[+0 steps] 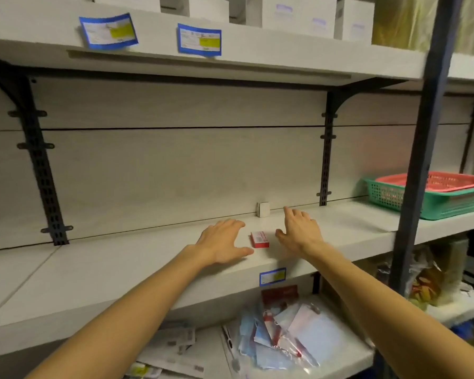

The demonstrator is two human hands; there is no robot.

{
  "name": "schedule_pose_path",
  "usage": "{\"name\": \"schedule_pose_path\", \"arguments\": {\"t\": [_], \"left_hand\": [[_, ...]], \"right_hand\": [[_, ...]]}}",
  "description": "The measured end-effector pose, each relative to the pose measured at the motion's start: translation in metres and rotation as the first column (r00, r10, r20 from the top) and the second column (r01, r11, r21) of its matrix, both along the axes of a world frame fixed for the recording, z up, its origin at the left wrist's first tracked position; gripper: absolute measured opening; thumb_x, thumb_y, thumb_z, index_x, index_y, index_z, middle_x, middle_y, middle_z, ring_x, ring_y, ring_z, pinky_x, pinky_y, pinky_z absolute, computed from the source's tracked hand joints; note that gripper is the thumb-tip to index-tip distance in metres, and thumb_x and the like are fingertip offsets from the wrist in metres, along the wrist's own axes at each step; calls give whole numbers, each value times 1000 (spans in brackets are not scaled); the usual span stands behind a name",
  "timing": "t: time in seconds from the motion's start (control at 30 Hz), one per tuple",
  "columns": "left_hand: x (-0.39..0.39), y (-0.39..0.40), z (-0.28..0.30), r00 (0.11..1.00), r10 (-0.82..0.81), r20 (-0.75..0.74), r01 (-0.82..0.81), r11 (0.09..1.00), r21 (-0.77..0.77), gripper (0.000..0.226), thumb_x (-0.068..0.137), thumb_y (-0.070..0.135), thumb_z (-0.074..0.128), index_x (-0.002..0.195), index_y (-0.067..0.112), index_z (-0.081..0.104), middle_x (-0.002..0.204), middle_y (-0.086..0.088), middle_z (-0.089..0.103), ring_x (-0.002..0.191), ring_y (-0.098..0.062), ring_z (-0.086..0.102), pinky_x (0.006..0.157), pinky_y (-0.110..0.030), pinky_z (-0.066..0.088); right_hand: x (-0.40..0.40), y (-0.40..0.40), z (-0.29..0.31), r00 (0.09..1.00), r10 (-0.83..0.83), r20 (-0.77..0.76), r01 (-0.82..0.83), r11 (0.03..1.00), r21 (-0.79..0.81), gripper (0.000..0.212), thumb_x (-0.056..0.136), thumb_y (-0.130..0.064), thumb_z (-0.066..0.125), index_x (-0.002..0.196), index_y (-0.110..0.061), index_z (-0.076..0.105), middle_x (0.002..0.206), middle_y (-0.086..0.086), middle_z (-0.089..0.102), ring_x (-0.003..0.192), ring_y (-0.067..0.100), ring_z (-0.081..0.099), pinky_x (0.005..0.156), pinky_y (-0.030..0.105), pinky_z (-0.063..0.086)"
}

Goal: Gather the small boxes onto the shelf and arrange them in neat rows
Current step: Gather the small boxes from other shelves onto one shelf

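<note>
Near the front edge of the shelf [121, 272] lies a red box [260, 239], flat, between both hands. Left hand [222, 242] and right hand [298, 231] are spread wide, empty, just beside it. At the back edge stands a white box [262, 209].

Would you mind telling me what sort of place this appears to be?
Probably a pharmacy or clinic stockroom. Bracketed shelves carry blue-edged labels, white boxes line the top shelf, and bagged face masks lie below. A small red box sits between the open hands.
</note>
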State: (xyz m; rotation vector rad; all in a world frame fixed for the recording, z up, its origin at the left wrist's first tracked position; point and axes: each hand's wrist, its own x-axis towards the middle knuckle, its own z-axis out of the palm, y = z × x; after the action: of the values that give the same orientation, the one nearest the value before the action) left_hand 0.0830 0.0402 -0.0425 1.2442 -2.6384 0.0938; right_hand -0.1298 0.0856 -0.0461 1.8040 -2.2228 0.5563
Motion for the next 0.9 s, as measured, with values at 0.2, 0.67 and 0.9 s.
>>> {"name": "schedule_pose_path", "arguments": {"t": [0.2,0.67,0.9], "left_hand": [[-47,-48,-12,990,50,-130,-20,975,220,96,78,74,64,156,30,29,161,8,32,147,-17,32,117,-39,33],[-63,-100,-29,929,233,-289,-176,961,212,86,60,86,68,131,39,57,112,24,64,103,0,61,96,-31,51],[-63,-98,-28,917,242,-316,-182,961,207,84,55,80,75,127,39,59,108,24,64,98,-1,62,92,-33,53]], "right_hand": [[-38,-88,-2,990,135,51,-134,991,-27,54,93,-48,55,132,-12,45,133,10,52,122,31,49,94,39,43],[-64,-197,-23,948,274,161,-267,961,-65,58,87,-52,62,126,-10,50,125,13,48,111,35,53,86,40,48],[-60,-208,-31,908,265,325,-195,953,-231,33,94,-36,53,112,-9,52,112,15,58,98,39,61,76,40,47]]}}
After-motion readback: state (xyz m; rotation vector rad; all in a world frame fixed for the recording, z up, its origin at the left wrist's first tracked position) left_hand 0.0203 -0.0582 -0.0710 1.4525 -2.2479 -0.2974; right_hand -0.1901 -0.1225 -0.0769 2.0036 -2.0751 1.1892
